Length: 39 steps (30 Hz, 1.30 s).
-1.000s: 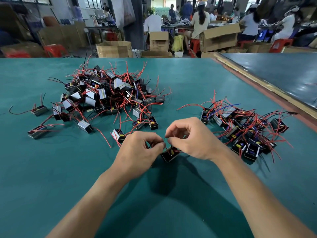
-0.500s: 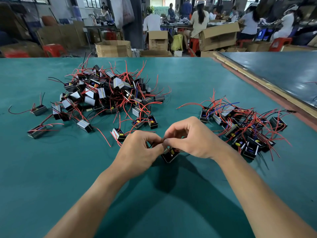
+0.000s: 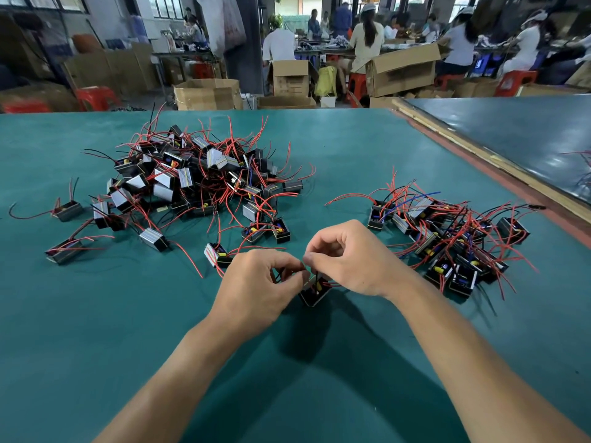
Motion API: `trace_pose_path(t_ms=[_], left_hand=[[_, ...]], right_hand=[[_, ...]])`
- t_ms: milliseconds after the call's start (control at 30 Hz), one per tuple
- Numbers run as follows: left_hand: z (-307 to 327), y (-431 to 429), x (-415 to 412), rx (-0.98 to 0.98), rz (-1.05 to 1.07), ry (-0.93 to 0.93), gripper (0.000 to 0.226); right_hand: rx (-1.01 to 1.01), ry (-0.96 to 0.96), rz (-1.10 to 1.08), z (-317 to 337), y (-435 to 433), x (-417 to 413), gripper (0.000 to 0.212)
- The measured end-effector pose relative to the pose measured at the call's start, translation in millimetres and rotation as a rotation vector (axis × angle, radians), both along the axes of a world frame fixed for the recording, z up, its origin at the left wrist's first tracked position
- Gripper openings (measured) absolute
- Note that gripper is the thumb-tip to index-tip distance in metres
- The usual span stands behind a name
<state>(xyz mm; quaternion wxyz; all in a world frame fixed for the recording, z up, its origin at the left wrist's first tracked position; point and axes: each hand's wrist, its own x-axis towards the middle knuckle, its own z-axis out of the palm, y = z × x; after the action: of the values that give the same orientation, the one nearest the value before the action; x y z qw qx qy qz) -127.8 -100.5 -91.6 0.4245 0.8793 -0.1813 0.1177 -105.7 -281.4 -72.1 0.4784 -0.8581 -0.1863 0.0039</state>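
Note:
A small black box module [image 3: 314, 294] with red and black wires stands on the green table mat [image 3: 96, 314] between my hands. My left hand [image 3: 256, 287] pinches its wires from the left with thumb and forefinger. My right hand [image 3: 348, 260] pinches a wire just above the box, fingers curled. The fingertips of both hands almost meet over the box. Part of the box is hidden behind my fingers.
A large heap of similar wired modules [image 3: 198, 183] lies at the left back, with strays [image 3: 67, 211] further left. A smaller pile [image 3: 454, 241] lies to the right. A second table [image 3: 511, 135] adjoins at the right. Cardboard boxes [image 3: 403, 70] and seated people are beyond.
My hands stay over the box; the fingertips shifted slightly on the wires and the right hand rose a little. The box remains where it was.

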Motion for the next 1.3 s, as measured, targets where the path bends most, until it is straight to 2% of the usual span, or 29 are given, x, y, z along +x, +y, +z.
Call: trace_pose_path(t_ms=[300,467,567,767,1133,1300], left_hand=[[2.2,0.7,0.2,-0.039,0.011,0.071,0.020],[1.2,1.1,1.4,-0.054,0.021,0.126,0.016],[2.2,1.8,1.5,-0.051,0.014,0.120,0.015],[3.4,2.3,-0.8,-0.039,0.009,0.070,0.018],[6.8,3.7,-3.0,0.043,0.024,0.020,0.018],[6.5,4.6,-2.4,0.029,0.027,0.027,0.016]], right_hand=[[-0.025,-0.009,0.004,0.6,-3.0,1.4,0.020],[-0.045,-0.043,0.057,1.1,-3.7,-0.5,0.016],[-0.075,-0.088,0.059,1.3,-3.3,-0.9,0.014],[-0.092,-0.082,0.019,0.2,-3.8,0.8,0.022],[-0.099,-0.146,0.111,0.7,3.9,-6.0,0.012],[-0.022,-0.112,0.072,0.9,2.4,-4.0,0.012]])
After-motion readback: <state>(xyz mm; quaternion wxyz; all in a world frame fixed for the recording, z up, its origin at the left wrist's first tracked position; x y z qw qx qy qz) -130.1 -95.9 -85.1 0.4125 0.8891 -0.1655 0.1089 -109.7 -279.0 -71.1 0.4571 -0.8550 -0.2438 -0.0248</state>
